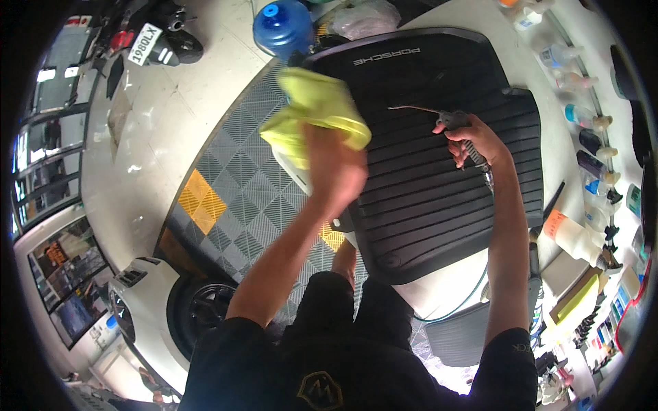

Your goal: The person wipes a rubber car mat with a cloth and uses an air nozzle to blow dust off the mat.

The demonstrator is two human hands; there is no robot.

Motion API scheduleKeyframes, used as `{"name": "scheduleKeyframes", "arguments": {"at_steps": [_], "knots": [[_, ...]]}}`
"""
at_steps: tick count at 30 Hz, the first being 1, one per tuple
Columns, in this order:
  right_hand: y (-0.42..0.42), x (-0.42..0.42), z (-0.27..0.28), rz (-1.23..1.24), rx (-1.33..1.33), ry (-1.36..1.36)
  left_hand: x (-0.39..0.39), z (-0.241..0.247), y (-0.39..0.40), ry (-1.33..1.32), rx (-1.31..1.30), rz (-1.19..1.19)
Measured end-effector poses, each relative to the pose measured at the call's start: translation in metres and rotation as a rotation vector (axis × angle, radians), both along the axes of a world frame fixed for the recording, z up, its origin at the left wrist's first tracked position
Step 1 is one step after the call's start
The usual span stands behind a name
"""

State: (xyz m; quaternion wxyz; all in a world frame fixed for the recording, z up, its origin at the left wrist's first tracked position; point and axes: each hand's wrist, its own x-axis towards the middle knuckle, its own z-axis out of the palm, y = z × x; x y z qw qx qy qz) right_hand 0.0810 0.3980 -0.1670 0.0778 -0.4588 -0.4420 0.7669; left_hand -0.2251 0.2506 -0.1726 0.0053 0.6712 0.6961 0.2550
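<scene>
A large black ribbed rubber car floor mat [442, 180], bearing the Porsche maker's name, lies on a white surface in front of me. My left hand [336, 169], blurred, grips a yellow cloth [318, 105] over the mat's left edge; the cloth is bunched and flared out. In my right hand [475, 141] is an air blow gun [455, 120], held above the mat's right half. Its thin nozzle tube points left across the mat. A teal hose [470, 295] shows at the near edge of the white surface; where it joins the gun is hidden behind my arm.
Spray bottles [576, 234] line a rack on the right. A blue water jug [282, 28] stands beyond the mat. Grey and yellow floor tiles [241, 174] lie at left, near a white car [149, 308] and a parked motorcycle [175, 43]. Another dark mat [457, 334] sits lower right.
</scene>
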Motion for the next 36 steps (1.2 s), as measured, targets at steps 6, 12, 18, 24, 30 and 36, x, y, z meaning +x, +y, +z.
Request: {"name": "scheduleKeyframes", "arguments": {"at_steps": [6, 12, 18, 24, 30, 36], "knots": [[0.006, -0.001, 0.005, -0.007, -0.061, 0.043, -0.016, -0.028, 0.026, -0.134, -0.202, -0.378], [-0.003, 0.001, 0.006, 0.059, -0.017, -0.032, -0.127, -0.007, 0.072, -0.656, -0.19, 0.194], [-0.001, 0.087, 0.03, -0.311, -0.143, 0.104, -0.044, -0.036, 0.022, -0.109, -0.276, 0.086], [0.078, 0.155, 0.056, -0.236, 0.033, -0.3, -0.051, -0.044, 0.018, -0.178, -0.106, 0.033], [0.115, 0.152, 0.05, -0.214, 0.066, -0.367, -0.053, -0.046, 0.015, -0.185, -0.129, 0.05], [0.128, 0.161, 0.026, -0.21, -0.057, -0.139, -0.051, -0.05, 0.016, -0.174, -0.091, 0.048]]}}
